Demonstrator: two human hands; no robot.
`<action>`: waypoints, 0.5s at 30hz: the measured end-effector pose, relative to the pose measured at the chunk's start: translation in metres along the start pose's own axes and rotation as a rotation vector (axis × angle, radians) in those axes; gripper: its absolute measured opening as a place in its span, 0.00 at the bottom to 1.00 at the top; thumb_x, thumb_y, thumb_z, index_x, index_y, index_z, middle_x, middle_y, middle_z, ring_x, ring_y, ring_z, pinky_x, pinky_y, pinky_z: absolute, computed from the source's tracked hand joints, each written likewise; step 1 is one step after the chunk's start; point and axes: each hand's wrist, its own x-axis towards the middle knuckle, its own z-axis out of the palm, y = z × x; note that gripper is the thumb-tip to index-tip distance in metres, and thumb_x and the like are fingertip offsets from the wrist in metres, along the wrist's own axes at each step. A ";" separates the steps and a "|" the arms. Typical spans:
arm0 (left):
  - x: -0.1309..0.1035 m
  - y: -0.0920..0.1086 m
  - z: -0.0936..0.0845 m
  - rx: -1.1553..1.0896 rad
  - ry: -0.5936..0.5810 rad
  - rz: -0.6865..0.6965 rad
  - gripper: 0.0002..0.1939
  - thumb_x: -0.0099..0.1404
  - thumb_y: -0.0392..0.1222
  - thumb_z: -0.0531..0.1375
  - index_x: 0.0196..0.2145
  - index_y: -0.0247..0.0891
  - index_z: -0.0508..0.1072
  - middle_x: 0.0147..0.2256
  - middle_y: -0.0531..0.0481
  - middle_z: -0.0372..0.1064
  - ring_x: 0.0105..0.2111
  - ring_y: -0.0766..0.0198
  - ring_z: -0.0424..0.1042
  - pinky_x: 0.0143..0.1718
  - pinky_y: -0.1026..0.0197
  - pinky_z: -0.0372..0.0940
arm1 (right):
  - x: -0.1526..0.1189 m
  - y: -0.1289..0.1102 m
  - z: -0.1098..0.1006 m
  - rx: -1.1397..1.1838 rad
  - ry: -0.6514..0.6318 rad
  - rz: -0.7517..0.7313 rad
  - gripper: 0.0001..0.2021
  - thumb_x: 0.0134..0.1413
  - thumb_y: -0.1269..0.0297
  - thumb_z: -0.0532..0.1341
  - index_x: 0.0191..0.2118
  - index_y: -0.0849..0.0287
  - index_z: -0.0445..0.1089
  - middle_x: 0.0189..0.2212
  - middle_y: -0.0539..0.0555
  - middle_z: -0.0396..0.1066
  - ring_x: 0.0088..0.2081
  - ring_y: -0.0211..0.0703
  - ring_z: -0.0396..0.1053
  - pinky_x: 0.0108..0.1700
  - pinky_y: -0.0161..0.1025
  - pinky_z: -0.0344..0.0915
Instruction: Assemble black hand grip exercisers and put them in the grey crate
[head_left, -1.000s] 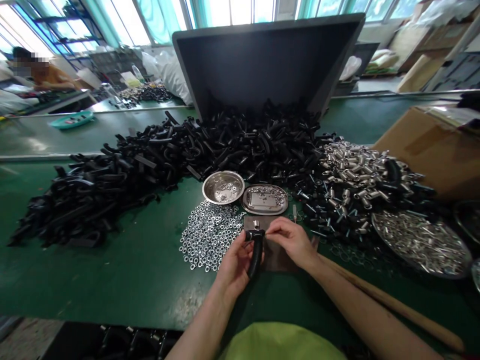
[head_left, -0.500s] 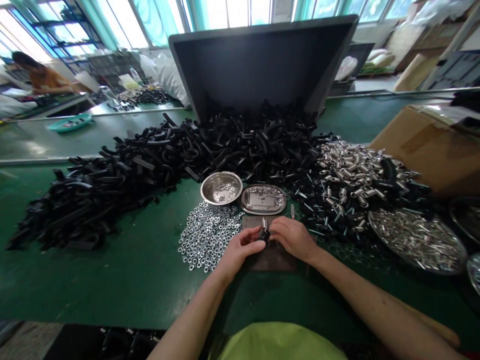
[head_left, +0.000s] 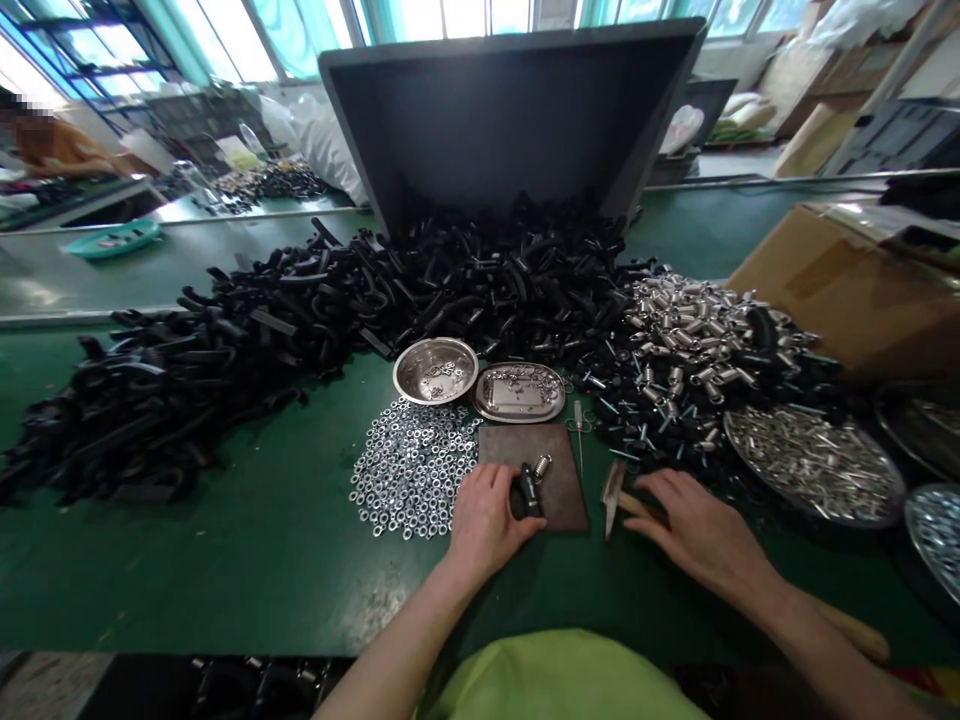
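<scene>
I see open green tabletop (head_left: 225, 560) near left; washers (head_left: 412, 465), two dishes (head_left: 435, 370) and the black hose pile (head_left: 465, 290) block the far side.

The left hand (head_left: 487, 520) is sitting at about six o'clock, palm down, fingers curling tight around something small and dark. Its forearm is running back toward seven o'clock. The right hand (head_left: 694, 530) is lying at four o'clock, palm down, fingers spreading loosely toward ten o'clock, forearm trailing off to five o'clock.
</scene>
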 end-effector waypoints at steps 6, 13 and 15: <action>0.006 0.002 -0.001 0.047 -0.011 -0.030 0.28 0.41 0.50 0.70 0.40 0.39 0.70 0.39 0.47 0.66 0.41 0.53 0.64 0.43 0.52 0.61 | -0.039 0.006 -0.003 0.162 -0.108 0.369 0.11 0.55 0.55 0.53 0.34 0.57 0.64 0.30 0.56 0.71 0.31 0.51 0.71 0.33 0.44 0.66; 0.005 0.004 -0.001 0.046 -0.014 -0.048 0.29 0.41 0.50 0.70 0.40 0.39 0.70 0.40 0.47 0.66 0.42 0.54 0.64 0.44 0.52 0.61 | 0.018 -0.067 -0.043 0.645 0.132 0.102 0.16 0.63 0.61 0.43 0.52 0.55 0.59 0.40 0.56 0.73 0.38 0.43 0.73 0.40 0.38 0.67; 0.005 0.004 -0.001 0.041 -0.007 -0.055 0.29 0.40 0.50 0.71 0.40 0.40 0.70 0.39 0.47 0.66 0.42 0.54 0.64 0.44 0.52 0.61 | 0.025 -0.074 -0.036 0.574 0.044 0.068 0.15 0.62 0.62 0.45 0.50 0.55 0.62 0.36 0.56 0.74 0.37 0.45 0.73 0.39 0.39 0.68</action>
